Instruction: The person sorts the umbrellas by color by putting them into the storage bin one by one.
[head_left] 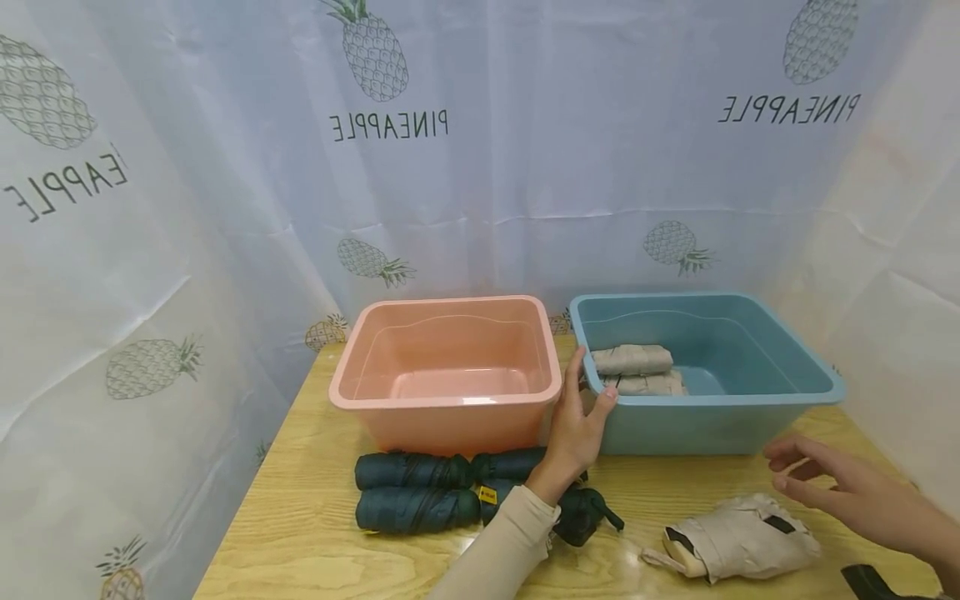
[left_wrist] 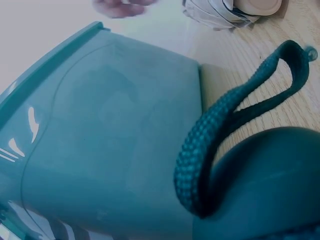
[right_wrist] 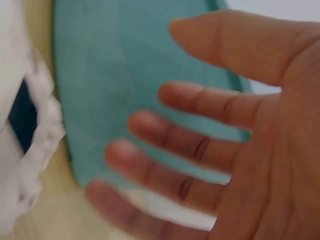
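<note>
My left hand (head_left: 576,429) is at the near left corner of a blue plastic basin (head_left: 690,429), its straight fingers along the left side and its thumb at the front rim. Two beige folded umbrellas (head_left: 632,360) lie inside that basin, against its left end. To the right, my right hand (head_left: 840,483) hovers with relaxed, spread fingers and holds nothing; its palm shows in the right wrist view. Nearest to it on the table is another beige folded umbrella (head_left: 742,537) with a pale handle. Under my left forearm lies a dark green folded umbrella (head_left: 581,512), partly hidden.
A pink basin (head_left: 442,429) with nothing inside stands left of the blue one. Several dark green folded umbrellas (head_left: 416,510) lie in front of it on the wooden table (head_left: 285,533). A pineapple-print curtain (head_left: 510,167) hangs behind. Something black (head_left: 866,581) is at the lower right edge.
</note>
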